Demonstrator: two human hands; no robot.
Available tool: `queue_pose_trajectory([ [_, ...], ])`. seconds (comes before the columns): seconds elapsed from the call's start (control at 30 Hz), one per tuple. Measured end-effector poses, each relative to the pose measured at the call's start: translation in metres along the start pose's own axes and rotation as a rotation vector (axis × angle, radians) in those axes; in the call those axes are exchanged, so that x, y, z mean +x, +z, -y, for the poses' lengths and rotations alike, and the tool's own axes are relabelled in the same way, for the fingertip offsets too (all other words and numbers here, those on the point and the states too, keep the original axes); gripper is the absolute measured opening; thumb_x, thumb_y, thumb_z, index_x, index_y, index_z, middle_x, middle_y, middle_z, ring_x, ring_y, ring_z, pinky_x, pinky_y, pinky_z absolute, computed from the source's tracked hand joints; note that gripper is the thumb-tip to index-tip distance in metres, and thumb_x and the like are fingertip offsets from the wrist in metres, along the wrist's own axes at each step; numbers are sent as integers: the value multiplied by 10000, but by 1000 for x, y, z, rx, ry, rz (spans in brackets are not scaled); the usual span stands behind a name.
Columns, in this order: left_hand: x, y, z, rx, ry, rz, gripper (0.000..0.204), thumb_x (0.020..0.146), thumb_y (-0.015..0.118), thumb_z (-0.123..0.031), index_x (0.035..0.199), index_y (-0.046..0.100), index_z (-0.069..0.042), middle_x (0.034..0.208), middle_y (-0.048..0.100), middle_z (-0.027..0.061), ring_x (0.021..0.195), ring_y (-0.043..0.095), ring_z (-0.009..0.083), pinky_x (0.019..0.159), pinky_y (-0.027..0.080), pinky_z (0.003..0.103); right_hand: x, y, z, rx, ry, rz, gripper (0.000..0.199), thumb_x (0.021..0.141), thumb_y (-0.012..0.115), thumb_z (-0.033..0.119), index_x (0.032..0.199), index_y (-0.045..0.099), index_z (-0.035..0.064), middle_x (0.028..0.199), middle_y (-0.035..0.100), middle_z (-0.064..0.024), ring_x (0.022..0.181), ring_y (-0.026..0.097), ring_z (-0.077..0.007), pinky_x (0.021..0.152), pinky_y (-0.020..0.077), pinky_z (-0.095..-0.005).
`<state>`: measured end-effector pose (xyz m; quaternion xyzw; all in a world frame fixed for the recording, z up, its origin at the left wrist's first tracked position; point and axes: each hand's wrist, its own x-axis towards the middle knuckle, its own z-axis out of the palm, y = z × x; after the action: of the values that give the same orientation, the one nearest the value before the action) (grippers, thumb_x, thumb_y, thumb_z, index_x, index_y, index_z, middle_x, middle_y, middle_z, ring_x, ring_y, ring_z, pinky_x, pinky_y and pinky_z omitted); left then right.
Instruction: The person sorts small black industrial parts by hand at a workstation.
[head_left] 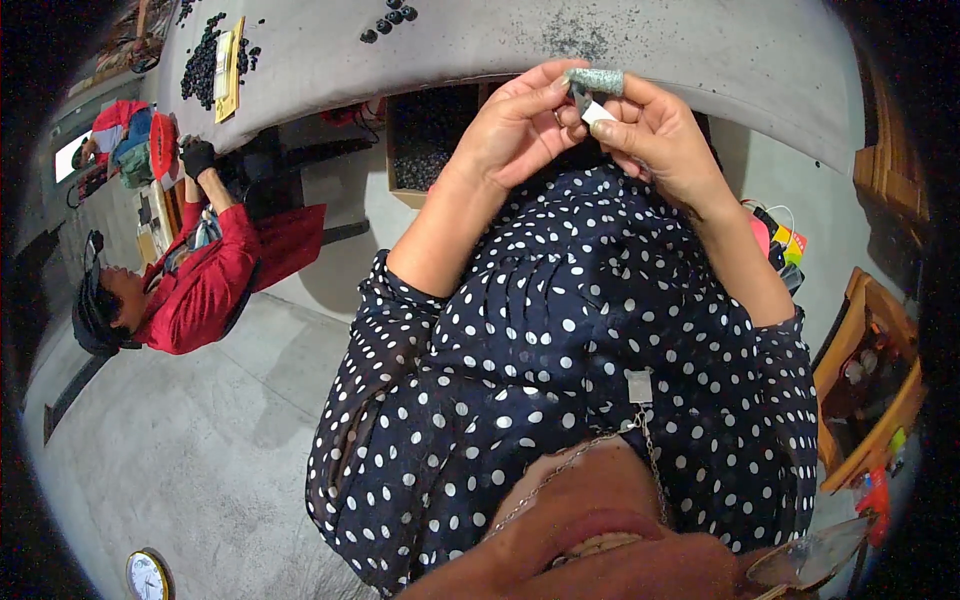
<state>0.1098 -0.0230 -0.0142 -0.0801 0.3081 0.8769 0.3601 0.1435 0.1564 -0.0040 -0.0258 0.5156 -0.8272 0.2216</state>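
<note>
In front of my chest, at the near edge of the grey table (480,45), my two hands meet. Between the thumb and fingers of my right hand (655,135) is a small white block-like piece (598,113). Its index finger wears a speckled grey-green wrap (597,81) and reaches toward the left fingertips. My left hand (525,120) is closed in a pinch at the end of that wrapped finger, beside a small dark piece (580,98) that adjoins the white one. What the left fingers grip is partly hidden.
Dark round beads (396,14) lie on the table, with more (203,68) beside a yellow-edged bar (230,72) at far left. Below the edge stands a box (408,195) of small dark pieces. A person in red (205,290) works at left. A wooden crate (875,430) is at right.
</note>
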Motion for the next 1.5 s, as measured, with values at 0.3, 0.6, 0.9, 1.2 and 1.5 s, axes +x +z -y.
queue_pose_trajectory([
  [0.3,-1,-6,5,-32,13,122,338,904,548,-138,1217,504,-19,1003,588,53,834,562,126,764,502,304,1,-2,4,-36,19,-16,369,851,623,121,1194,538,12,846,653,-14,522,448,7,432,350,-130],
  [0.6,-1,-9,7,-58,36,76,372,897,555,-155,1237,487,-22,986,586,61,837,558,141,787,488,325,-1,1,4,-46,22,6,372,841,638,121,1185,542,18,769,618,11,529,463,9,426,350,-131],
  [0.9,-1,-10,9,-71,17,133,385,903,548,-163,1251,472,-17,1026,586,71,858,561,148,792,488,331,-1,2,2,-75,18,-14,369,835,641,114,1177,546,15,763,615,24,525,460,11,430,348,-131],
  [1.2,0,-20,8,-89,32,185,381,901,553,-148,1249,475,-13,1053,586,73,871,564,143,801,490,325,-1,1,4,-64,37,-4,382,832,642,111,1187,540,12,786,624,17,533,462,16,429,349,-130],
  [1.5,-1,-18,9,-33,55,96,383,893,562,-156,1242,486,-17,1000,588,56,865,562,135,805,483,314,-2,5,4,-126,17,13,395,841,636,107,1210,524,25,761,595,32,550,460,9,440,351,-136],
])
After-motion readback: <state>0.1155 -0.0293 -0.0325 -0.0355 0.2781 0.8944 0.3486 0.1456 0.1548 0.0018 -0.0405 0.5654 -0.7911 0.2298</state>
